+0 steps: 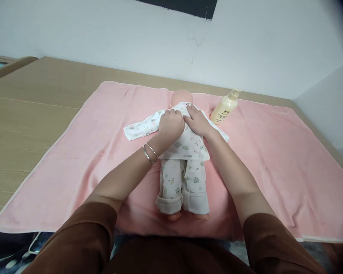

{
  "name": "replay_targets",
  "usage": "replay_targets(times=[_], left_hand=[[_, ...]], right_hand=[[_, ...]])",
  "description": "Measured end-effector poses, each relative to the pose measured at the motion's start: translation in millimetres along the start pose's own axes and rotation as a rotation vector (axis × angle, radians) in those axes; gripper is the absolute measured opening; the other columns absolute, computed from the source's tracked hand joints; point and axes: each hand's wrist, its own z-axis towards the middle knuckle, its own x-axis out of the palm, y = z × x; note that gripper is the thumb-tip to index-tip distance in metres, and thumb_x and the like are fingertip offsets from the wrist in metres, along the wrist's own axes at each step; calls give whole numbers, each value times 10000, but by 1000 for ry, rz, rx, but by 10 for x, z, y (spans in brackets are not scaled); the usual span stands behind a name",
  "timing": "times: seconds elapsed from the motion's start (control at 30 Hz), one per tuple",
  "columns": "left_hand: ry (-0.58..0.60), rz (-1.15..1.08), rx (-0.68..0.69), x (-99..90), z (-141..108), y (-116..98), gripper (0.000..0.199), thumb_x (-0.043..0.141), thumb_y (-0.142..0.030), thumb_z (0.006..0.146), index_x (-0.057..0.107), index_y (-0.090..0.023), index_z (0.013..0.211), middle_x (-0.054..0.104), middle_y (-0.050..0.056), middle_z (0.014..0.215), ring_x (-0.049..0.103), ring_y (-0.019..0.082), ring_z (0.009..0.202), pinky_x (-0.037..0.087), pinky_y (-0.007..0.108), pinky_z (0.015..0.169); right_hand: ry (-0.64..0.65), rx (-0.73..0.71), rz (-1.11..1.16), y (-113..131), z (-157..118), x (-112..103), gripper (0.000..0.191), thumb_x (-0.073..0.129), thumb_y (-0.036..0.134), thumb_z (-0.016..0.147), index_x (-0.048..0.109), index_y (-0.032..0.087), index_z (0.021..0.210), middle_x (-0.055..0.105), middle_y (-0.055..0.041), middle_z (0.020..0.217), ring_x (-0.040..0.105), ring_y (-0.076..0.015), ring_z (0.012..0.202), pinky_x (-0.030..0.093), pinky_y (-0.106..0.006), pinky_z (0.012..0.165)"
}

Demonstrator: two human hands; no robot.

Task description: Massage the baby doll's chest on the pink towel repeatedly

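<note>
A baby doll [181, 98] lies stretched out with its head at the far end and its feet towards me. It wears a white printed shirt [185, 146] and matching trousers [171, 179] with rolled cuffs. My left hand [172, 123] is a fist resting on the upper part of the shirt; whatever its fingers hold is hidden. Beside it, my right hand [198, 120] lies flat on the shirt near the shoulder, fingers stretched out. One shirt sleeve [143, 125] spreads out to the left; the other is partly covered by my right arm.
Under the doll a pink blanket [82, 152] covers much of the wooden table [25, 91]. A pale yellow pump bottle [224, 109] stands right of the doll's head. Behind the table rises a white wall [117, 42].
</note>
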Motion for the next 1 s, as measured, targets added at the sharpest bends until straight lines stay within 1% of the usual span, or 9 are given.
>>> replay_targets(times=[0.1,0.17,0.23,0.37,0.47,0.6,0.67,0.83,1.0], left_hand=[[-3,-51,0,23,49,58,409,375,-222,1036,677,-12,1214,707,258,1244,655,374,1232,519,448,1042],[19,-115,1,41,126,161,424,369,-249,1036,676,-21,1216,718,248,1254,664,366,1227,514,451,1061],[54,-188,30,51,197,265,435,355,-282,1040,677,-42,1206,730,232,1256,679,352,1206,523,448,1050],[72,-201,49,38,193,282,466,338,-325,1057,670,-46,1227,720,224,1295,664,341,1238,510,445,1085],[42,-61,-7,-2,64,119,509,329,-318,1073,637,15,1303,686,265,1337,623,378,1306,484,470,1121],[44,43,85,-48,-43,-22,456,325,-196,1045,661,25,1260,686,285,1319,628,379,1300,480,462,1118],[47,-1,86,-54,-12,11,422,348,-185,1019,686,1,1190,710,274,1263,656,368,1255,499,451,1092],[104,-207,-6,-17,185,234,412,368,-246,980,669,-72,1202,713,235,1299,670,372,1231,542,469,1011],[116,-239,10,30,258,297,437,343,-253,983,652,-62,1227,697,239,1322,656,362,1242,519,462,1063]], right_hand=[[-41,3,-65,129,-98,-65,621,338,360,1043,460,8,1539,437,-256,1648,388,-382,1565,302,-562,1287],[-30,28,-110,263,-202,-143,493,340,328,1028,624,64,1332,646,-239,1434,605,-383,1343,478,-530,1125],[11,38,-148,360,-287,-222,384,361,309,1006,680,133,1126,746,-198,1199,700,-355,1096,553,-474,931],[6,22,-129,318,-260,-245,349,364,317,1005,681,176,1040,768,-166,1136,704,-344,1049,548,-446,870],[-54,2,-64,178,-115,-121,433,338,350,1045,663,119,1216,692,-201,1374,637,-349,1279,504,-473,1064],[-136,32,-101,125,-24,35,533,311,297,1073,523,-4,1458,489,-244,1614,439,-351,1524,312,-524,1272],[-145,43,-139,184,-65,46,530,297,282,1077,531,-6,1456,540,-239,1571,482,-365,1487,334,-541,1256],[-140,34,-289,418,-266,-29,427,307,196,1041,681,44,1181,731,-226,1215,674,-350,1213,501,-455,1074],[-112,33,-281,446,-288,-50,386,335,190,1012,694,80,1102,738,-218,1172,694,-349,1150,541,-443,994]])
